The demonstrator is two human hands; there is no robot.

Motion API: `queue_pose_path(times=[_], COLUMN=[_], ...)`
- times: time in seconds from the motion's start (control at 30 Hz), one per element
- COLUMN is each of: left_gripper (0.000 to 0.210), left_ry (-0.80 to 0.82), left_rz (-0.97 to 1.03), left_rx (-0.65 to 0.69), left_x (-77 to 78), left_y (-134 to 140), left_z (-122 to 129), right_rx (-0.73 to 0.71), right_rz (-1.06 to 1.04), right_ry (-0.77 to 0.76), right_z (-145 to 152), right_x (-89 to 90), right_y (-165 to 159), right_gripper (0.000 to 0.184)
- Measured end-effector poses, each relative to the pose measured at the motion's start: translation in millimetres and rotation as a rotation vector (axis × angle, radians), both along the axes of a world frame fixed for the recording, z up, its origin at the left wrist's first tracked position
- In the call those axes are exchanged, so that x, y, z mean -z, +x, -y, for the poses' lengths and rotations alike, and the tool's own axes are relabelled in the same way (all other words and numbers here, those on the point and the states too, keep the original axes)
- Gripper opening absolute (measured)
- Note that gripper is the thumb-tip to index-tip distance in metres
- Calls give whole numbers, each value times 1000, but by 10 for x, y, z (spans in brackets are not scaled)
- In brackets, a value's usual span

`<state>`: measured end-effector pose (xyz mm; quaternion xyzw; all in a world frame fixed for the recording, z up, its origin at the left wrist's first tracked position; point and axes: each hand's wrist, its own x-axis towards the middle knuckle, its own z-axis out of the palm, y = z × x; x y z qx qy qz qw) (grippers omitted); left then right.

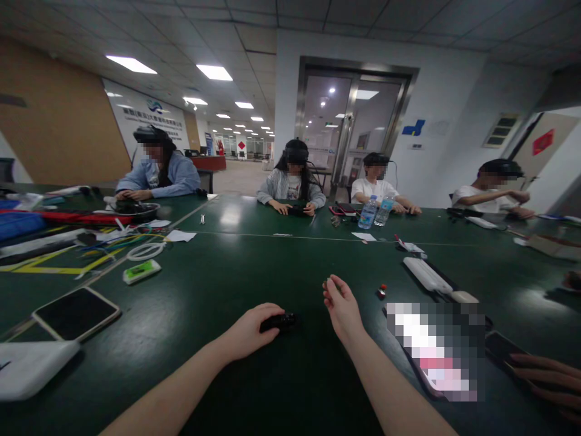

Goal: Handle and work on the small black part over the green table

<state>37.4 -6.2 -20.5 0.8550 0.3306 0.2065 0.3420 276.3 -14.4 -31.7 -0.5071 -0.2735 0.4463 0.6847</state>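
My left hand (259, 330) is closed around a small black object (285, 320) on the dark green tabletop. Its exact kind is unclear; the thumb and fingers grip it from the left, leaving the right end exposed. To the right, my right hand (341, 306) is raised with thumb and fingertips pinched together. Whatever is in that pinch, if anything, is too small to name. Just right of this hand lies a small red and black item (382, 292).
A phone (76, 312) and a white case (34, 366) lie at left, near a green-and-white packet (141, 272). At right are a blurred-out phone (433, 351), a white power strip (426, 275) and another person's hand (549, 378). Bottles (367, 212) and several seated people are across the table.
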Motion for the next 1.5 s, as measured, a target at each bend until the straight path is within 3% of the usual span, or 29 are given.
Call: queue_pose_path(times=[0.27,1.5], left_gripper=[36,35], left_ry=[4,-8], left_rz=[-6,-15], left_rx=[-2,-11], left_x=[-54,-85], left_y=[7,8], left_z=[32,40], right_rx=[-68,-51], right_rz=[-260,-228], right_ry=[32,-10], right_z=[3,-15], right_x=[-2,30], right_y=[0,20], right_gripper=[24,15])
